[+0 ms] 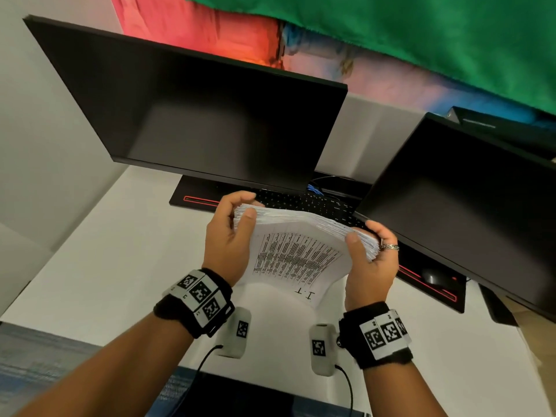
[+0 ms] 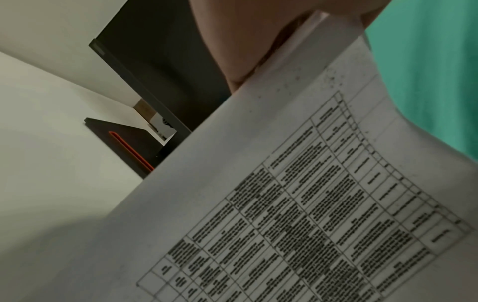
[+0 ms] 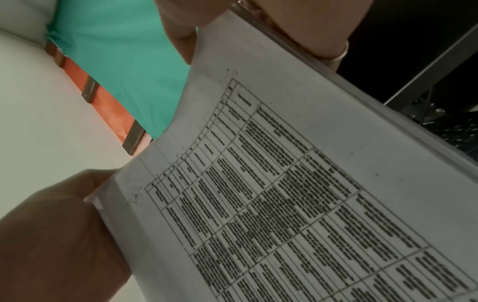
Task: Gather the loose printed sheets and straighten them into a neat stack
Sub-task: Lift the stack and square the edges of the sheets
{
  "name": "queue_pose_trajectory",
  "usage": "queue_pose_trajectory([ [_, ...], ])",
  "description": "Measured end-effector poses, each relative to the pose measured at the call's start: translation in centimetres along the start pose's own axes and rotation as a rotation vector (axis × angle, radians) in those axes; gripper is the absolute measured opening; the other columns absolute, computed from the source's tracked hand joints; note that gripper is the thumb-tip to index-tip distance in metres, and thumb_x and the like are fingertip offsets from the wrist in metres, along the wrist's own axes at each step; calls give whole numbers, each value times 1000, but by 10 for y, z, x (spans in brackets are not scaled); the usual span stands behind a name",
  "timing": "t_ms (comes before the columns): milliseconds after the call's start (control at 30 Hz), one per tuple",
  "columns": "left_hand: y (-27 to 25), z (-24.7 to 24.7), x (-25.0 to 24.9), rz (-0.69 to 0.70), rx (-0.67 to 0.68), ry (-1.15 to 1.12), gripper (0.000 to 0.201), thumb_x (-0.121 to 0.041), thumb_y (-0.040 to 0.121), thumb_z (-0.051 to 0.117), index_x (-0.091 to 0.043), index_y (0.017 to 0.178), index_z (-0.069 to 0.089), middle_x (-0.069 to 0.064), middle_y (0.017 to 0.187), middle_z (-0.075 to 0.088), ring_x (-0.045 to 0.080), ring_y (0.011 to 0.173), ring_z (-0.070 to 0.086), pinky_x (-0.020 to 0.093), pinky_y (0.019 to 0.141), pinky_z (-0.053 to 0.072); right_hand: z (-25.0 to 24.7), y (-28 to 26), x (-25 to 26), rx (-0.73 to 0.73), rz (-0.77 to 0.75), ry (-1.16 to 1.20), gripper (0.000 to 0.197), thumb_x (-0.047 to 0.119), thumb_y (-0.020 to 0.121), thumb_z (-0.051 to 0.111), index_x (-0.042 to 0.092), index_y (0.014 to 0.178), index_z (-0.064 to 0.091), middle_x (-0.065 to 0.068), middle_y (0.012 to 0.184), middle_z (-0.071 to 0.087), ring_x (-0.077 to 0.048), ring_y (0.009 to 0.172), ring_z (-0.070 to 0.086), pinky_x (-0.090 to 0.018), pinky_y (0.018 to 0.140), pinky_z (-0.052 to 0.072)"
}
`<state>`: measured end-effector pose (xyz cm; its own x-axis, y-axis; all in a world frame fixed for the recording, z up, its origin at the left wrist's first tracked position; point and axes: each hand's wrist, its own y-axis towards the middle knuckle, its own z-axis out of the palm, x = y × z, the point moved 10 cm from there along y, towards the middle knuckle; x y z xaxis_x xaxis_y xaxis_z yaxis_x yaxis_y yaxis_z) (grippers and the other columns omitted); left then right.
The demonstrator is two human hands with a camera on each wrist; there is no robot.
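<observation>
A thick stack of printed sheets (image 1: 296, 251) with a table of dense text on the top page is held up above the white desk (image 1: 120, 266), bowed between both hands. My left hand (image 1: 231, 236) grips its left edge, thumb on top and fingers curled behind. My right hand (image 1: 368, 260), wearing a ring, grips the right edge the same way. The sheet edges look fanned and uneven at both ends. In the left wrist view the printed sheets (image 2: 297, 204) fill the frame under my left hand (image 2: 258, 40); in the right wrist view the printed sheets (image 3: 284, 194) run from my right hand (image 3: 297, 24) down to the left hand.
Two dark monitors (image 1: 195, 115) (image 1: 466, 206) stand close behind the hands. A black keyboard (image 1: 307, 203) lies on a black desk mat with red trim (image 1: 195, 200), and a mouse (image 1: 433, 276) sits at the right. Bare desk lies to the left.
</observation>
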<state>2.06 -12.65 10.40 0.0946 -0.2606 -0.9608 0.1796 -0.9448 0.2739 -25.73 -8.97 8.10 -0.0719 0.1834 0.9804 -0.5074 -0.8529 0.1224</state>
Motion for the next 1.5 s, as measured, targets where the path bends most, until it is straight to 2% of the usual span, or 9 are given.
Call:
queue_pose_trajectory([
  [100,1,2,2,-38,2,-91,28,-26,98,43,-21,124,52,-1,116,69,15,102,68,24,81,55,2,-1,1,-25,0,5,29,16,84,71,33,105,61,0,98,66,-21,88,66,-31,70,59],
  [333,-12,19,39,-220,363,-80,96,-66,70,71,-36,147,21,-15,132,55,4,116,62,23,88,56,3,-3,-25,144,142,-125,83,-1,67,85,21,135,44,2,112,63,-12,100,68,-24,75,59],
  [600,2,5,31,-132,205,239,22,-16,92,67,-17,113,59,-16,104,66,-9,96,62,22,85,56,0,2,-34,133,174,-190,41,8,72,85,16,110,70,2,101,77,-11,96,73,-37,83,61],
  [733,-9,1,27,-140,174,101,36,-16,81,79,-19,110,58,-6,101,67,6,90,69,22,68,60,2,-9,-11,143,74,-170,36,2,73,82,27,93,67,8,88,74,1,85,72,-15,68,57],
  [833,-27,16,49,-284,274,-45,56,-13,77,82,-20,121,48,0,114,65,13,101,70,31,77,62,0,-21,-25,151,91,-212,43,6,71,85,33,96,63,7,94,72,-1,87,72,-20,71,58],
  [1067,-24,16,12,-45,103,168,35,-10,85,75,-20,112,56,-22,100,60,-19,91,60,3,73,48,-7,-25,-15,76,40,-212,33,15,82,77,46,86,71,13,92,74,-6,94,71,-24,77,60],
  [1233,-33,22,52,-175,197,230,41,-30,91,66,-12,126,55,-16,103,63,-15,89,63,16,76,58,3,-33,-32,109,63,-292,31,11,86,74,25,111,61,18,102,63,8,96,63,-12,75,56],
  [1300,-29,26,60,-215,182,279,40,-35,92,64,-13,125,59,-15,95,66,-9,81,64,12,69,55,4,-30,-36,99,114,-283,26,11,88,71,32,99,63,16,98,65,4,95,64,-14,75,56],
  [1500,-41,18,35,-60,-3,317,31,-43,92,61,-34,115,42,-21,97,56,-11,89,59,15,76,55,4,-38,-24,89,-10,-412,15,18,91,67,26,100,58,19,88,61,14,76,63,-8,61,53],
])
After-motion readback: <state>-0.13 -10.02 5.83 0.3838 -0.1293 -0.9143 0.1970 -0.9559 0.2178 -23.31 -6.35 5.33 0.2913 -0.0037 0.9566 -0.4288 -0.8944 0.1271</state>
